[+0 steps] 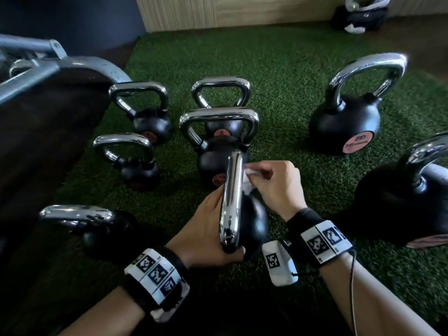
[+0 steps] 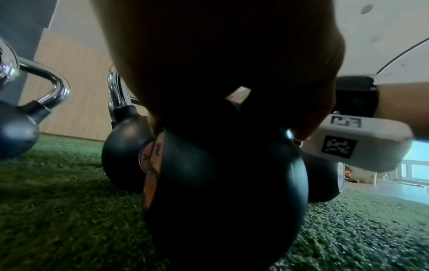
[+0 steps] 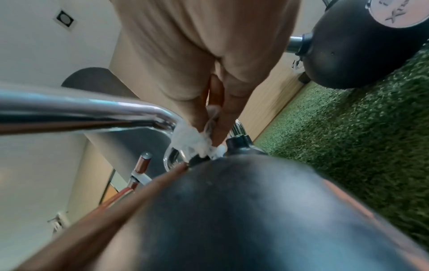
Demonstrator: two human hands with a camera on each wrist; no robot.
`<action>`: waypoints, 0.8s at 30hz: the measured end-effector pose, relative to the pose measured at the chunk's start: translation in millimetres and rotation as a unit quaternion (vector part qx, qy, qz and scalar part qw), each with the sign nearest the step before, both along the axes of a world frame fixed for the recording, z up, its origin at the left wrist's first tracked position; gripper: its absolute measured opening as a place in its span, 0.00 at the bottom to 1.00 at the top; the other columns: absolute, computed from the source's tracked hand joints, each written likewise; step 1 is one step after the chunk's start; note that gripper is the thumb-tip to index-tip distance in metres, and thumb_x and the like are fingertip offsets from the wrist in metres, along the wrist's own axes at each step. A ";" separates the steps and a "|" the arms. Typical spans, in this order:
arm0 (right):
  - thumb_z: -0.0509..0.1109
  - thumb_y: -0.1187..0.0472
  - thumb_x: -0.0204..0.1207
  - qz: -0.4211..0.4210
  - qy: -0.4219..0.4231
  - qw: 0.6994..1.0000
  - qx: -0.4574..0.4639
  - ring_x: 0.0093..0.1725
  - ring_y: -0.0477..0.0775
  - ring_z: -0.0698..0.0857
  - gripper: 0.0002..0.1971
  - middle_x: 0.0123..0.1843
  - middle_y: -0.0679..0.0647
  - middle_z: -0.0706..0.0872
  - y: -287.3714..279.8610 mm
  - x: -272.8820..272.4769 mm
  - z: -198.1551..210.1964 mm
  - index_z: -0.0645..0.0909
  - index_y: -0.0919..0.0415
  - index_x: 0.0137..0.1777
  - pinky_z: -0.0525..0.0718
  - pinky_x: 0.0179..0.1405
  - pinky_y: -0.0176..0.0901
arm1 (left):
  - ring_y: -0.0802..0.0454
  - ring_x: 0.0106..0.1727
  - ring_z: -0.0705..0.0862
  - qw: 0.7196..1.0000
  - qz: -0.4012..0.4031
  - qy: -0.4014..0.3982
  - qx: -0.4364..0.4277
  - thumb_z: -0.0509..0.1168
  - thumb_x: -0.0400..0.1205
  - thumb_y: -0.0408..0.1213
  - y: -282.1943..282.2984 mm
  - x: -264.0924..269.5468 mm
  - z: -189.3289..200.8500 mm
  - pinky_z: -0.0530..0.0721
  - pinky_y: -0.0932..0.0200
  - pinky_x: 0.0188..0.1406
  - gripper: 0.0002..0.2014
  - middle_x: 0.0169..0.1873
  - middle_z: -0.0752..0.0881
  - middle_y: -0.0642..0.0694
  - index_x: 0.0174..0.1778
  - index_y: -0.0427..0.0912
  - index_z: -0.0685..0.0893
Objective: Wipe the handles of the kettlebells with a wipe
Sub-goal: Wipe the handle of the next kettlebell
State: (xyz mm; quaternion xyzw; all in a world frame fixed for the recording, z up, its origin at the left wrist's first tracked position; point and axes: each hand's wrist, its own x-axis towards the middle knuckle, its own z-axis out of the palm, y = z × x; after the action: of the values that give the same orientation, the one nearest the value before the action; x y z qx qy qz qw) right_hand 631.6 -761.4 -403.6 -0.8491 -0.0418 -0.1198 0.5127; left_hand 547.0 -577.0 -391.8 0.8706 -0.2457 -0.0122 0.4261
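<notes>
A black kettlebell [image 1: 254, 217] with a chrome handle [image 1: 232, 197] stands on the green turf in front of me. My left hand [image 1: 211, 229] grips the near end of that handle, thumb curled under its base. My right hand [image 1: 274, 183] pinches a crumpled white wipe [image 1: 248, 177] against the far right side of the handle. In the right wrist view the wipe [image 3: 192, 141] is pressed where the handle [image 3: 81, 111] bends down to the ball [image 3: 243, 210]. In the left wrist view my left hand [image 2: 232, 60] covers the top of the ball [image 2: 227, 192].
Several other chrome-handled kettlebells stand around: two small ones [image 1: 143, 110] [image 1: 131, 158] at left, two [image 1: 218, 132] just behind, one [image 1: 87, 224] at near left, large ones [image 1: 349, 107] [image 1: 409, 190] at right. A dark bench with metal frame [image 1: 43, 69] lies left. A wood-panel wall [image 1: 218, 10] is behind.
</notes>
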 end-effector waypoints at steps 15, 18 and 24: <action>0.78 0.73 0.73 -0.019 -0.103 0.992 0.067 0.50 0.38 0.92 0.17 0.50 0.41 0.94 3.0 0.0 19.9 0.95 0.50 0.51 0.89 0.55 0.35 | 0.58 0.64 0.83 0.998 -0.002 0.023 0.066 0.88 0.60 0.39 11.8 19.4 4.3 0.79 0.68 0.67 0.44 0.59 0.77 0.67 0.61 0.75 0.68; 0.78 0.75 0.73 -0.012 -0.098 0.993 0.061 0.53 0.40 0.92 0.18 0.51 0.41 0.95 1.5 7.4 20.2 0.95 0.50 0.51 0.91 0.57 0.46 | 0.56 0.66 0.84 0.997 0.001 0.034 0.073 0.88 0.61 0.39 11.3 19.8 9.6 0.81 0.62 0.70 0.43 0.60 0.79 0.64 0.61 0.72 0.69; 0.76 0.78 0.71 0.048 -0.160 0.986 0.025 0.53 0.36 0.91 0.18 0.52 0.44 0.95 -1.4 -17.1 39.1 0.96 0.55 0.49 0.88 0.54 0.31 | 0.73 0.38 0.81 0.989 -0.019 0.046 0.138 0.87 0.63 0.43 15.5 34.3 6.5 0.79 0.74 0.46 0.31 0.34 0.78 0.60 0.51 0.59 0.72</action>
State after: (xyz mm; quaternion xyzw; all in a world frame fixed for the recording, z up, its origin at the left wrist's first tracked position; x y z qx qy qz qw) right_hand 614.4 -762.8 -364.5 -0.8027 -0.1611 -0.2308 0.5258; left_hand 581.3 -561.6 -385.3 0.9147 -0.2385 -0.0947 0.3121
